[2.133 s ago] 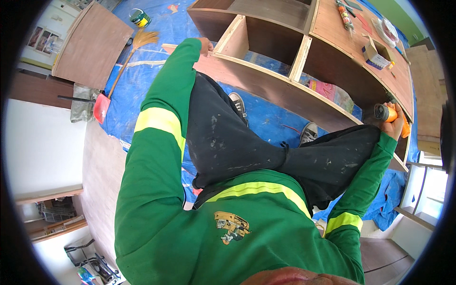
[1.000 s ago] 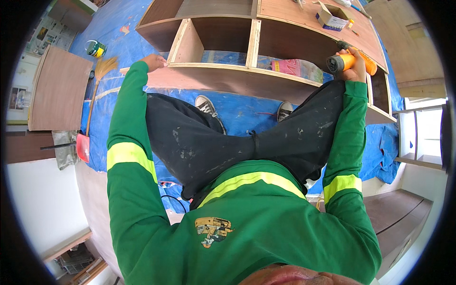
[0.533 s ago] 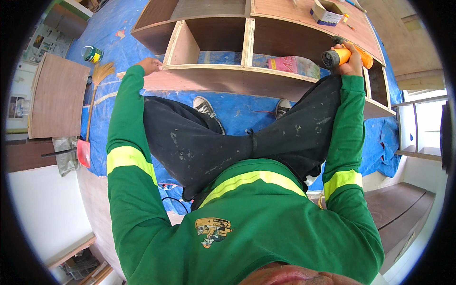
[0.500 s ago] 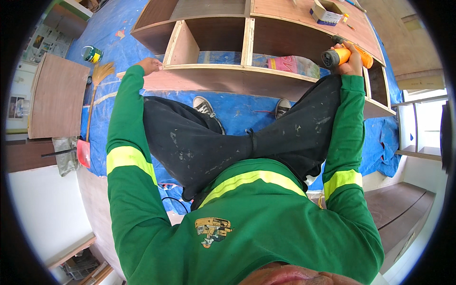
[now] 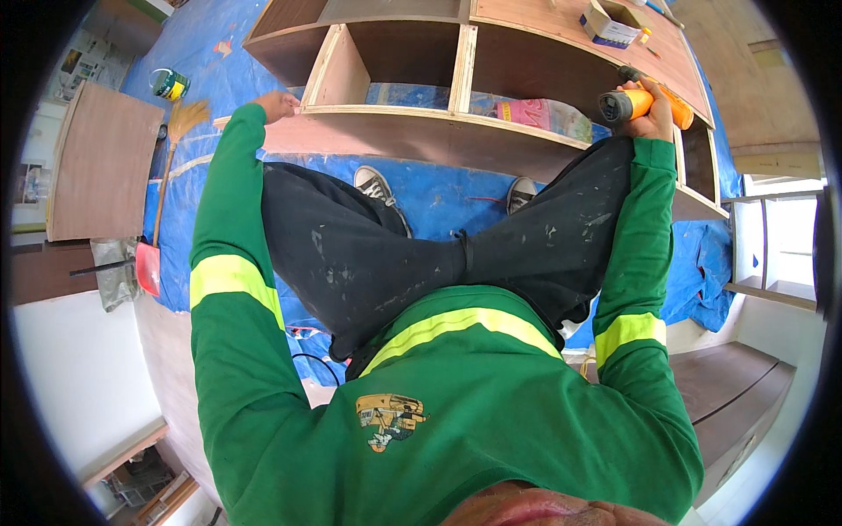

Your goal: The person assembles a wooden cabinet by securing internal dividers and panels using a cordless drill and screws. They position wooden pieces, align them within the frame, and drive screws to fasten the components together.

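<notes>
An orange and black cordless drill [image 5: 633, 106] sits in my right hand [image 5: 653, 121], whose fingers are wrapped round it. The drill is over the right part of an open wooden cabinet frame [image 5: 386, 110], its dark front end toward the far left. At the frame's near left corner is my left hand [image 5: 277, 105], its fingers curled and pressed together against the plywood edge. Whatever they pinch, if anything, is too small to make out. Between the near board and the dark inner panel, a clear plastic bottle with a pink label [image 5: 526, 114] lies on its side.
A small open cardboard box [image 5: 611, 24] stands on the cabinet's far right panel. Blue sheeting [image 5: 447, 197] covers the floor beneath my shoes. To the left are a broom [image 5: 167, 180], a red dustpan [image 5: 148, 267], a paint can [image 5: 168, 84] and a wooden panel [image 5: 105, 167].
The view has shifted slightly. My left hand stays at the cabinet corner with its fingers a little more curled, and my right hand still holds the drill in about the same place.
</notes>
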Tool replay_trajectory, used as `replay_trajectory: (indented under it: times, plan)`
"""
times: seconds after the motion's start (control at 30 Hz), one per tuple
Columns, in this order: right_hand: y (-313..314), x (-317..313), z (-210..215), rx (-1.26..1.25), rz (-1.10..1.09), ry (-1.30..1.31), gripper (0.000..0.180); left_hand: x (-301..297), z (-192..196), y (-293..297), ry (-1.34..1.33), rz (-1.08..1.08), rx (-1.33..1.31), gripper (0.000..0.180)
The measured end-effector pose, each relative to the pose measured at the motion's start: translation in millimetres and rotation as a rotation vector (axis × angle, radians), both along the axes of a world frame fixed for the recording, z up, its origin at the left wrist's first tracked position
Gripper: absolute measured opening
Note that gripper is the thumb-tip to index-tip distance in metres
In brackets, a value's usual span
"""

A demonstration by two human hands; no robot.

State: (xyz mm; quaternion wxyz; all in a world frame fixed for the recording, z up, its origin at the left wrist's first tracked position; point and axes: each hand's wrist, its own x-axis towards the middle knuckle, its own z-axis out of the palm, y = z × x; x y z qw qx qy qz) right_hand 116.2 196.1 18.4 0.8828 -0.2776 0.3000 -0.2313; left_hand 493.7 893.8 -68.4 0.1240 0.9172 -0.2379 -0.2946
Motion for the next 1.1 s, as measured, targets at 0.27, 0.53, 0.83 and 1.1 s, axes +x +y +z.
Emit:
replay_trajectory:
  times: [0.27,0.53,0.83,1.1]
  plan:
    - [2,3,1,0.016,0.007,0.013,0.029,-3,10,7,-0.15,-0.073,0.083,0.041]
    - [-34,3,-20,-0.028,0.06,0.021,0.028,-122,52,-134,-0.553,-0.327,-0.111,0.041]
    - [-25,36,-24,-0.068,0.116,0.069,0.028,-223,-41,-231,-0.803,-0.283,-0.45,0.053]
    - [-48,20,-21,-0.089,0.19,0.086,0.026,-233,-43,-246,-0.852,-0.275,-0.496,0.042]
